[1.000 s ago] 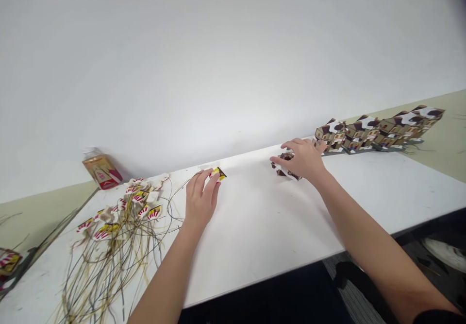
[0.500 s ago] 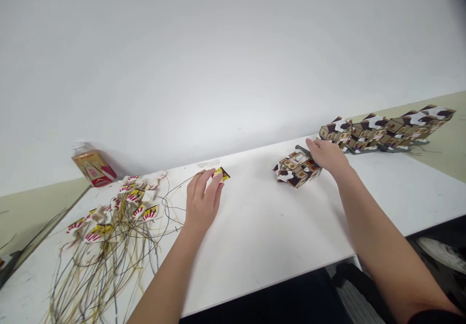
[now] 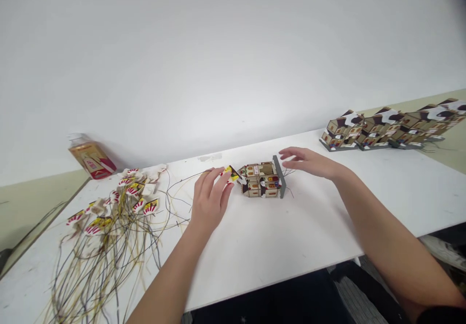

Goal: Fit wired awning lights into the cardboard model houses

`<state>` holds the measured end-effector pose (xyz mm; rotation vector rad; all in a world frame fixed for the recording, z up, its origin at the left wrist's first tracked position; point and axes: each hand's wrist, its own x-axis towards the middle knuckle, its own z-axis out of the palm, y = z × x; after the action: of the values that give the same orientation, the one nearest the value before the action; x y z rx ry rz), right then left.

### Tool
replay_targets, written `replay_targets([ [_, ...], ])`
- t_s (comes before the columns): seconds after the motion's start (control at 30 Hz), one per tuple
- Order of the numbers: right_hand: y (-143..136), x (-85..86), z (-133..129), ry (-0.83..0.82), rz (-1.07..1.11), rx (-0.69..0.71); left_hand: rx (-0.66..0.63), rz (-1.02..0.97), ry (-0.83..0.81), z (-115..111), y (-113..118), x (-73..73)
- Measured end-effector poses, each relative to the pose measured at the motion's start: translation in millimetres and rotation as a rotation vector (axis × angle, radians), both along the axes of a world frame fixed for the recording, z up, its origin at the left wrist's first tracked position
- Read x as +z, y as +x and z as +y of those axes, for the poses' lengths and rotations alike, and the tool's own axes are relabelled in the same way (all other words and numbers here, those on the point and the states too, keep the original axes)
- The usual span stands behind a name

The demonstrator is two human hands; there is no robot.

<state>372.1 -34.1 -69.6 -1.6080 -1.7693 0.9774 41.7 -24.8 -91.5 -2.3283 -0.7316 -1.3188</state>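
Pinch the small yellow piece (image 3: 231, 173) lightly, the left hand (image 3: 209, 200) having its fingers clamped on one edge, just beside the roof end of the toy house (image 3: 264, 180). Cannot tell from here about any contact between piece and roof. Note the house lying on its side on the bench (image 3: 291, 236), between the two hands, roof to the left, gray base (image 3: 279, 176) standing on edge at the right.

Treat the right hand (image 3: 309, 162) as free: fingers parted, just beside the base, apparently gripping nothing. For steadiness, brace against the base rather than squeeze the windowed walls, probably thin and easy to dent. Mind the loose wires (image 3: 290, 190) sticking out behind the base; avoid pressing or kinking them.

Allow slack in the dark wire (image 3: 182, 180) leading left from near the left fingers. Check for snags in the tangled strands (image 3: 105, 261) below the pile of yellow and red pieces (image 3: 134, 188) before any pull. Work well clear of the row of houses (image 3: 374, 125) at the far right.
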Motion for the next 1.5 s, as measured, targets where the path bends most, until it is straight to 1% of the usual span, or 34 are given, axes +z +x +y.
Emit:
replay_targets([
  [0.07,-1,-0.3,-2,0.052,-0.038,0.129,-0.031,-0.001,-0.036,-2,3,-2.2],
  [0.13,-8,0.0,-5,0.075,-0.050,0.200,-0.059,0.006,-0.069,-4,5,-3.8],
  [0.17,-13,0.4,-6,0.087,-0.060,0.198,-0.067,0.012,-0.079,-5,6,-4.3],
  [0.27,-32,1.0,-10,0.168,-0.157,0.112,-0.091,0.031,-0.093,-7,10,-4.1],
  [0.37,-49,-0.2,-13,0.292,-0.241,0.064,-0.163,0.058,-0.108,-11,13,-2.4],
  [0.47,-58,-4.5,-16,0.475,-0.183,0.070,-0.277,0.079,-0.113,-17,19,-1.4],
  [0.57,-65,-10.8,-17,0.719,-0.146,0.113,-0.354,0.072,-0.127,-23,28,-1.5],
  [0.63,-68,-14.2,-17,0.872,-0.201,0.162,-0.389,0.072,-0.146,-27,34,-1.8],
  [0.73,-72,-16.0,-18,1.072,-0.380,0.252,-0.438,0.103,-0.150,-34,41,-2.1],
  [0.83,-76,-14.4,-23,1.187,-0.478,0.285,-0.488,0.155,-0.125,-40,44,-2.0],
  [1.0,-85,-10.3,-34,1.350,-0.491,0.293,-0.580,0.156,-0.096,-50,47,-0.9],
  [1.1,-87,-10.2,-37,1.356,-0.497,0.257,-0.587,0.171,-0.107,-55,48,0.7],
  [1.27,-78,-15.6,-30,1.313,-0.531,0.093,-0.598,0.193,-0.102,-59,47,1.1],
  [1.33,-72,-18.6,-24,1.263,-0.539,0.008,-0.592,0.196,-0.094,-58,45,0.3],
  [1.43,-62,-22.3,-13,1.137,-0.577,-0.171,-0.594,0.187,-0.084,-55,43,-0.8],
  [1.5,-55,-24.0,-7,1.089,-0.597,-0.282,-0.611,0.165,-0.076,-54,43,-1.2],
])
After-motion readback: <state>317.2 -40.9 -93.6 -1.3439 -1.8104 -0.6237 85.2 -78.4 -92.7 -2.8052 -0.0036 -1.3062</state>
